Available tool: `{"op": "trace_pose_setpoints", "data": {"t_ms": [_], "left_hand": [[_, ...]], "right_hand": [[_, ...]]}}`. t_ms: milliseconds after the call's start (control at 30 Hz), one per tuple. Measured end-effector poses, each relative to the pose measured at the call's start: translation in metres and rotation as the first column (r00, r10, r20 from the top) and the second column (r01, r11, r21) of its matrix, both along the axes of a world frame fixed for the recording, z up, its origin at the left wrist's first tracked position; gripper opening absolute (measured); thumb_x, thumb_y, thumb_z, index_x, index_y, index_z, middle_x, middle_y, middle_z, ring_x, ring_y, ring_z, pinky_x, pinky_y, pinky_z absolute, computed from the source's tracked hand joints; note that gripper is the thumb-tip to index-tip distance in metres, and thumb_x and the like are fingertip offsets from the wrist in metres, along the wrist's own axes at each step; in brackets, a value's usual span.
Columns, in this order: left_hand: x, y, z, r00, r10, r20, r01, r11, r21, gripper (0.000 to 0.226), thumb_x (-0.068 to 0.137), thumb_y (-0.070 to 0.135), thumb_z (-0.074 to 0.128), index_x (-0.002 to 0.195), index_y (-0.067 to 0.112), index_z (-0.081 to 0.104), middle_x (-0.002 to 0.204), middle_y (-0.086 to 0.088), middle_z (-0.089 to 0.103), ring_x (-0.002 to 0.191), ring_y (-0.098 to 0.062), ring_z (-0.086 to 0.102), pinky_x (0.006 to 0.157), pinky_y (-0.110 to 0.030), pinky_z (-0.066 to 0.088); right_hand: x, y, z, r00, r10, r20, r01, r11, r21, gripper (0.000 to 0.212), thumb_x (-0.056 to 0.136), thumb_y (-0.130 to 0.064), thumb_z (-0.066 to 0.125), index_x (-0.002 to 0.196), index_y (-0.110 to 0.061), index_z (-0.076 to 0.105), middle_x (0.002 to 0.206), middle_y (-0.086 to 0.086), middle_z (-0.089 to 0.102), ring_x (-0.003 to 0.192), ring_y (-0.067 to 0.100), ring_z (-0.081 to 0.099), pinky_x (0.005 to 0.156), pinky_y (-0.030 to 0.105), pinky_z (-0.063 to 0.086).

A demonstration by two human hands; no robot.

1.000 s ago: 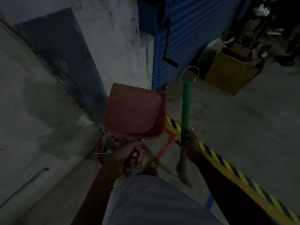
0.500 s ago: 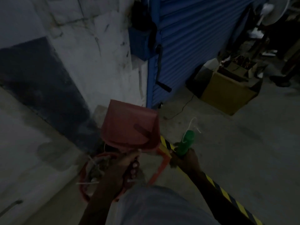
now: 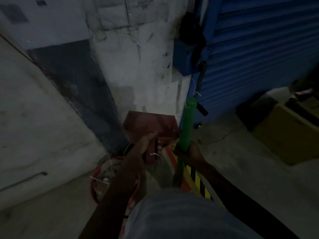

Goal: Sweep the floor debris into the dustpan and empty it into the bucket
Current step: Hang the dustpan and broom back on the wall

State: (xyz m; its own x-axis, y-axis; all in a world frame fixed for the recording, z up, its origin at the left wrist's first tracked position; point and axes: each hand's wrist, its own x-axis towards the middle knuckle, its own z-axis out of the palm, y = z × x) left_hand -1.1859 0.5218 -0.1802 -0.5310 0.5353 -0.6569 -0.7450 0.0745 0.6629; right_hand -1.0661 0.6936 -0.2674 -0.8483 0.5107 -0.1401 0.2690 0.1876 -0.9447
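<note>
My left hand (image 3: 146, 144) grips the handle of a red dustpan (image 3: 148, 125), which is held up with its pan pointing away, above and just beyond a red bucket (image 3: 94, 183). The bucket stands on the floor by the wall with white scraps inside, and my left arm hides part of it. My right hand (image 3: 188, 152) holds the green handle of a broom (image 3: 188, 121) upright, just right of the dustpan. The broom's bristles are hidden below my hand.
A white and dark wall (image 3: 120, 66) stands close ahead, with a blue roller shutter (image 3: 259, 49) to the right. A cardboard box (image 3: 284, 135) sits on the floor at right. Yellow-black hazard tape (image 3: 198, 178) runs across the concrete floor.
The view has tilted up and closer to the wall. The dustpan has tipped lower over the bucket, and the broom handle has come upright beside it.
</note>
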Motion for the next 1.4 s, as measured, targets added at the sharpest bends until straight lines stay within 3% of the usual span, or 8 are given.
{"op": "trace_pose_setpoints", "data": {"t_ms": [133, 400, 567, 767, 900, 1100, 1200, 1400], "left_hand": [[0.025, 0.017, 0.026, 0.996, 0.076, 0.037, -0.079, 0.995, 0.066, 0.035, 0.092, 0.036, 0.066, 0.095, 0.001, 0.066, 0.066, -0.011, 0.066, 0.049, -0.019, 0.061, 0.045, -0.025, 0.050], [0.077, 0.012, 0.076, 0.933, 0.218, -0.285, -0.253, 0.963, -0.091, 0.033, 0.093, 0.034, 0.064, 0.077, 0.010, 0.079, 0.084, -0.018, 0.073, 0.059, -0.019, 0.067, 0.054, -0.026, 0.055], [0.108, 0.014, 0.115, 0.717, 0.379, -0.585, -0.407, 0.909, 0.090, 0.018, 0.070, 0.012, 0.077, 0.069, 0.029, 0.081, 0.078, -0.019, 0.075, 0.063, -0.023, 0.070, 0.061, -0.031, 0.055], [0.083, 0.006, 0.130, 0.493, 0.193, -0.848, -0.167, 0.978, 0.125, 0.038, 0.082, -0.008, 0.066, 0.119, -0.004, 0.069, 0.115, -0.018, 0.073, 0.111, -0.029, 0.070, 0.090, -0.034, 0.057], [0.043, 0.008, 0.132, 0.215, -0.050, -0.975, -0.090, 0.993, -0.070, 0.062, 0.082, -0.024, 0.049, 0.135, 0.006, 0.059, 0.139, -0.010, 0.060, 0.133, -0.022, 0.055, 0.108, -0.038, 0.048], [-0.015, 0.016, 0.154, -0.083, -0.189, -0.978, -0.532, 0.839, -0.117, 0.034, 0.086, -0.005, 0.070, 0.120, -0.003, 0.068, 0.116, -0.023, 0.069, 0.104, -0.021, 0.065, 0.091, -0.003, 0.041], [-0.044, 0.006, 0.166, -0.330, -0.316, -0.890, -0.623, 0.781, -0.046, 0.024, 0.086, 0.013, 0.065, 0.100, -0.002, 0.078, 0.094, -0.018, 0.076, 0.080, -0.029, 0.075, 0.076, -0.025, 0.054], [-0.084, -0.001, 0.177, -0.515, -0.388, -0.764, -0.646, 0.761, 0.049, 0.023, 0.089, 0.016, 0.064, 0.096, -0.003, 0.077, 0.087, -0.019, 0.076, 0.067, -0.032, 0.074, 0.057, -0.045, 0.062]], "right_hand": [[-0.019, 0.023, 0.017, 0.999, 0.043, -0.029, -0.045, 0.996, -0.079, 0.038, 0.086, 0.014, 0.065, 0.078, -0.023, 0.060, 0.052, -0.019, 0.063, 0.055, -0.012, 0.059, 0.056, 0.016, 0.045], [-0.023, 0.068, 0.008, 0.991, -0.008, -0.137, 0.009, 1.000, 0.006, 0.019, 0.084, -0.017, 0.079, 0.080, -0.031, 0.066, 0.072, -0.018, 0.066, 0.070, -0.003, 0.064, 0.062, 0.017, 0.050], [-0.037, 0.077, 0.010, 0.998, 0.055, -0.020, -0.054, 0.998, 0.032, 0.023, 0.089, -0.027, 0.075, 0.101, -0.009, 0.071, 0.093, 0.010, 0.070, 0.085, 0.023, 0.067, 0.075, 0.026, 0.052], [-0.048, 0.080, 0.011, 0.997, 0.072, -0.035, -0.070, 0.996, 0.049, 0.014, 0.090, -0.024, 0.074, 0.098, -0.016, 0.066, 0.078, -0.007, 0.063, 0.072, 0.010, 0.062, 0.053, 0.005, 0.043], [-0.065, 0.079, 0.017, 0.998, 0.055, -0.033, -0.055, 0.998, 0.003, 0.016, 0.085, -0.030, 0.077, 0.091, -0.025, 0.064, 0.087, -0.001, 0.069, 0.085, 0.023, 0.069, 0.075, 0.036, 0.059], [-0.091, 0.082, 0.016, 0.999, 0.039, -0.010, -0.038, 0.997, 0.067, 0.038, 0.080, -0.037, 0.080, 0.097, -0.005, 0.070, 0.095, 0.010, 0.073, 0.090, 0.027, 0.070, 0.081, 0.044, 0.060], [-0.098, 0.071, 0.027, 0.995, 0.099, -0.012, -0.099, 0.994, 0.044, 0.042, 0.082, -0.040, 0.078, 0.108, -0.008, 0.069, 0.099, 0.005, 0.072, 0.093, 0.021, 0.070, 0.085, 0.038, 0.059], [-0.122, 0.044, 0.045, 0.983, 0.171, -0.062, -0.164, 0.981, 0.107, 0.041, 0.084, -0.041, 0.077, 0.109, -0.011, 0.068, 0.094, 0.002, 0.072, 0.089, 0.020, 0.070, 0.077, 0.034, 0.060]]}}
